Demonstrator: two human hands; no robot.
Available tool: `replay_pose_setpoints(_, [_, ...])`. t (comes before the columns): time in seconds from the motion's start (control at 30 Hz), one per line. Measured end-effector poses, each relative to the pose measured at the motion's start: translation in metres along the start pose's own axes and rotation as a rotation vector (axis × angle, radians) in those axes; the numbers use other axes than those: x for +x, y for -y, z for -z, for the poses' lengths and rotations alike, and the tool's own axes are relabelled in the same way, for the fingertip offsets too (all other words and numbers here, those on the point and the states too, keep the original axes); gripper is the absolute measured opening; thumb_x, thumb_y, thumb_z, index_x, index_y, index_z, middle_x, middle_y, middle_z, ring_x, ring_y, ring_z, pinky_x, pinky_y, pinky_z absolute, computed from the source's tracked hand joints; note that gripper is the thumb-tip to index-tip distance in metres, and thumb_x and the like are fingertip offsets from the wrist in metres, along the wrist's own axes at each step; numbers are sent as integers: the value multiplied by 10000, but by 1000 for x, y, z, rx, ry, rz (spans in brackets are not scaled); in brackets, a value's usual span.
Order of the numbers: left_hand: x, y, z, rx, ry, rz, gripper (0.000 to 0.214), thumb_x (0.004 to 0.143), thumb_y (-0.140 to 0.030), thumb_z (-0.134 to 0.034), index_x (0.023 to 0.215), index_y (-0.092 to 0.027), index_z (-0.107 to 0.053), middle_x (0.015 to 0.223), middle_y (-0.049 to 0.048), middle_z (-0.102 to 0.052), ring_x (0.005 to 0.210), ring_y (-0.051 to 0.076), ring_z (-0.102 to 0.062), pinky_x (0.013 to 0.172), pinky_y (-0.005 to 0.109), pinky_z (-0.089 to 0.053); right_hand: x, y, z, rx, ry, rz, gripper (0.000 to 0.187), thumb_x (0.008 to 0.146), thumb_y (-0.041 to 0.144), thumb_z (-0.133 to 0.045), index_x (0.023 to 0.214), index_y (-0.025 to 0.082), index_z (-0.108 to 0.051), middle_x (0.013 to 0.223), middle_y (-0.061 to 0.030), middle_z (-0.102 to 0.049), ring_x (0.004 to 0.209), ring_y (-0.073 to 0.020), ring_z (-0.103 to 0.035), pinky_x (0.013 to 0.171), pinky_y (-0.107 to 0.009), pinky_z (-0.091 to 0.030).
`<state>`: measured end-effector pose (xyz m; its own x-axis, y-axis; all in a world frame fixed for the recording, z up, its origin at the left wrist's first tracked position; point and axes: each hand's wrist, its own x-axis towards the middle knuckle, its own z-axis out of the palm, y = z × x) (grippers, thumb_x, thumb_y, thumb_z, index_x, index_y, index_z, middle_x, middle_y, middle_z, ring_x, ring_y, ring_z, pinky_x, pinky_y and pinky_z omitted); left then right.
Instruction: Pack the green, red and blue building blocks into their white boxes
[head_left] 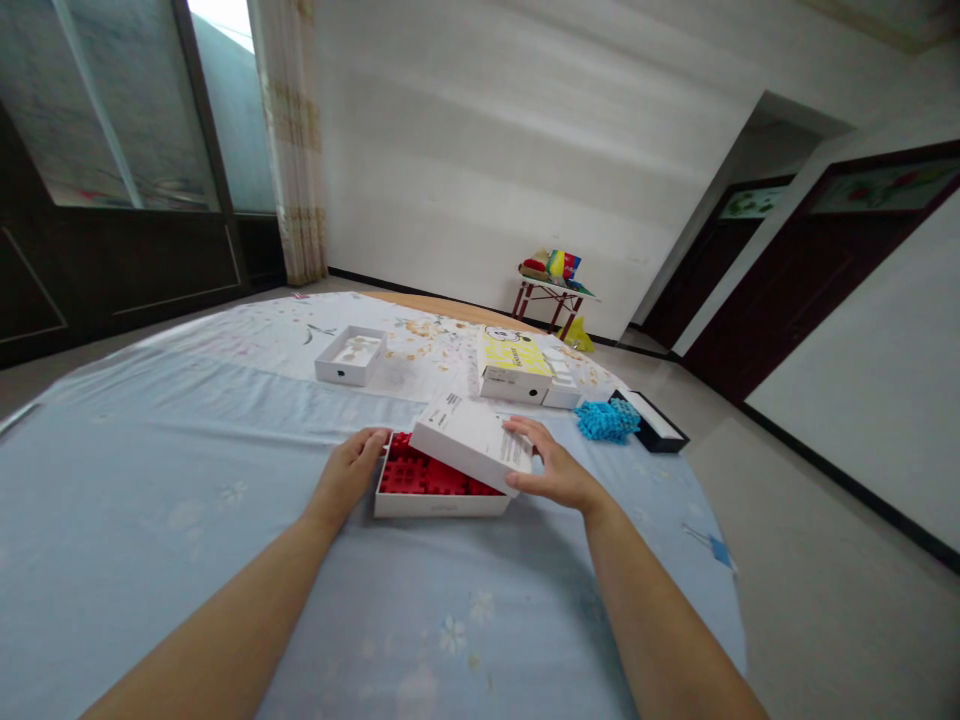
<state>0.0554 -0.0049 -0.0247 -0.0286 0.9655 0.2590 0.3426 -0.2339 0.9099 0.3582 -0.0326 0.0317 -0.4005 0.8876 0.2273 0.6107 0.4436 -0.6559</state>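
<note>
Several boxes lie on the bed (187, 480), and the nearest, a shallow white box (442, 505), is packed with red blocks (420, 475). Its lid (472, 440) sits tilted across the far right part, leaving the blocks on the near left uncovered. The left hand (349, 480) is curled over the box's left end and grips the rim. The right hand (551, 470) grasps the lid's right edge with long, loosely spread fingers. Farther off stand an open white tray (350, 357) and a yellow-topped box (514, 368). To the right, a blue heap (606, 420) touches a black box (651, 420) near the bed's edge. Bare sheet stretches wide to the left and near side.
</note>
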Motion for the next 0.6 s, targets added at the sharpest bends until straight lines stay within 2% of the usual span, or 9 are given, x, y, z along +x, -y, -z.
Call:
replay_pose_setpoints(0.23, [0, 1, 0, -22, -15, -19, 454, 794, -468, -380, 927, -135, -658, 919, 72, -696, 870, 211, -600, 801, 293, -436, 1, 8, -11, -18, -34, 42, 630, 684, 334, -648, 1267, 232, -434, 1401, -103, -296, 1286, -232, -292, 982, -376, -349])
replay_pose_setpoints(0.6, [-3, -1, 2, -31, -2, -69, 491, 827, -460, -326, 968, -113, -645, 951, 73, -681, 896, 216, -579, 823, 300, -420, 7, 16, -24, 20, -10, 97, 612, 689, 318, -646, 1260, 231, -444, 1424, -111, -271, 1303, -240, -269, 1003, -401, -321])
